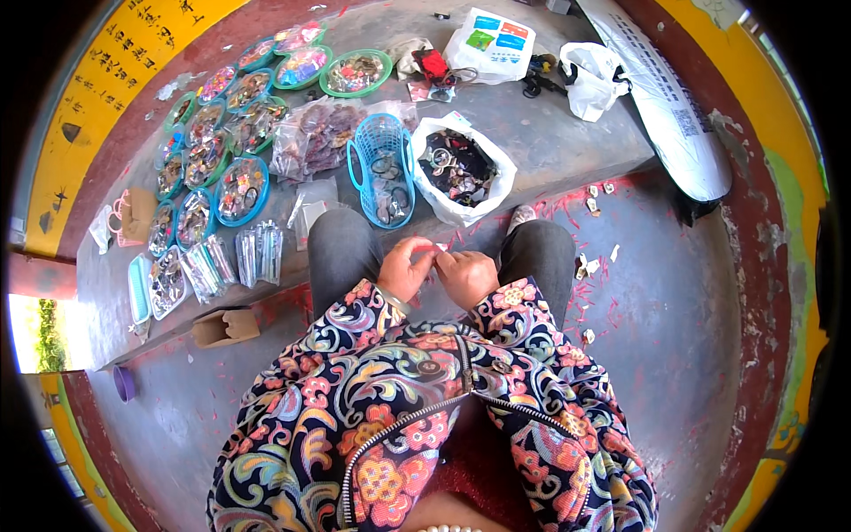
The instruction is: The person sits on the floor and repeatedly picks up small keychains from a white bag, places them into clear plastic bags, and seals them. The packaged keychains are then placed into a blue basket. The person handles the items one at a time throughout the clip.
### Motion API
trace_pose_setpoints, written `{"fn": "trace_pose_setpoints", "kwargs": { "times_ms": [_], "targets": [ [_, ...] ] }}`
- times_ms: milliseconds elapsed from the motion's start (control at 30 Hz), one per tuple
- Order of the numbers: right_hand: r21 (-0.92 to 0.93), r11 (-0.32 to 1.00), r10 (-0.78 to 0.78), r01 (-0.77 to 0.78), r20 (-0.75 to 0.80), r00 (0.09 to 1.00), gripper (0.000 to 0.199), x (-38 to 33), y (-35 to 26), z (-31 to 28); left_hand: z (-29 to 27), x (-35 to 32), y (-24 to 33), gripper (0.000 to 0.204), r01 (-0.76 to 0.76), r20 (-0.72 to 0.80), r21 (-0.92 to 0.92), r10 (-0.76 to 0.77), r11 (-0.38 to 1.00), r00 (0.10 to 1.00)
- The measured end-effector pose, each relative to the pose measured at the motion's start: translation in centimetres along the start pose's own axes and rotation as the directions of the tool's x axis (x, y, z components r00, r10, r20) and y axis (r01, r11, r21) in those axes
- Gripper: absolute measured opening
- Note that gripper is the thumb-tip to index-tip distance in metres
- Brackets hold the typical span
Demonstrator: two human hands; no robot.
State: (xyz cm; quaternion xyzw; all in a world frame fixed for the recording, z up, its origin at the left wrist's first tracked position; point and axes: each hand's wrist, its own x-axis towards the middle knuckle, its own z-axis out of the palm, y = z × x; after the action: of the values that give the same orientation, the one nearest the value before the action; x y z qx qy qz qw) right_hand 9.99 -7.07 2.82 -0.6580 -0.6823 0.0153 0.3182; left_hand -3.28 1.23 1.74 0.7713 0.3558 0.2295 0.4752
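Observation:
My left hand (404, 269) and my right hand (468, 278) meet above my lap, between my knees. The fingers of both are pinched together at a small item with a whitish tip (441, 247), too small and covered to name. Just beyond them stands a blue plastic basket (362, 142) with handles, holding small packets and dark pieces. Beside it on the right, an opened white plastic bag (502, 168) is full of dark and shiny small items. Left of the basket lies a transparent bag (306, 142) of reddish-brown pieces.
Round trays of trinkets, one with a green rim (386, 78), crowd the ledge at left, near bundles of slim packets (260, 253). A cardboard box (225, 326) and a purple cup (124, 383) sit lower down. A rolled white banner (660, 102) leans at right. Red scraps litter the floor.

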Motion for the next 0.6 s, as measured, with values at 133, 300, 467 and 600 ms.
{"fn": "trace_pose_setpoints", "kwargs": {
  "times_ms": [133, 300, 467, 600],
  "targets": [
    [0.011, 0.999, -0.052, 0.052, -0.016, 0.999, 0.011, -0.1, 0.1, 0.4, 0.8, 0.1, -0.8, 0.019, 0.327, 0.175, -0.426, -0.278, 0.844, 0.945],
    [-0.013, 0.999, -0.040, 0.041, 0.014, 0.999, 0.012, -0.1, 0.0, 0.7, 1.3, 0.2, -3.4, 0.020, 0.203, 0.079, -0.355, -0.187, 0.912, 0.979],
    [0.012, 1.000, 0.014, -0.015, 0.105, 0.994, 0.007, 0.2, 0.2, 0.7, 0.1, 0.3, -2.5, 0.021, 0.221, 0.082, -0.045, -0.217, 0.974, 0.973],
    [0.039, 0.993, -0.118, 0.115, 0.083, 0.990, 0.008, 2.1, 2.9, -0.4, -0.2, 0.4, -3.3, 0.021, 0.263, 0.089, -0.041, -0.259, 0.964, 0.962]
  ]
}}
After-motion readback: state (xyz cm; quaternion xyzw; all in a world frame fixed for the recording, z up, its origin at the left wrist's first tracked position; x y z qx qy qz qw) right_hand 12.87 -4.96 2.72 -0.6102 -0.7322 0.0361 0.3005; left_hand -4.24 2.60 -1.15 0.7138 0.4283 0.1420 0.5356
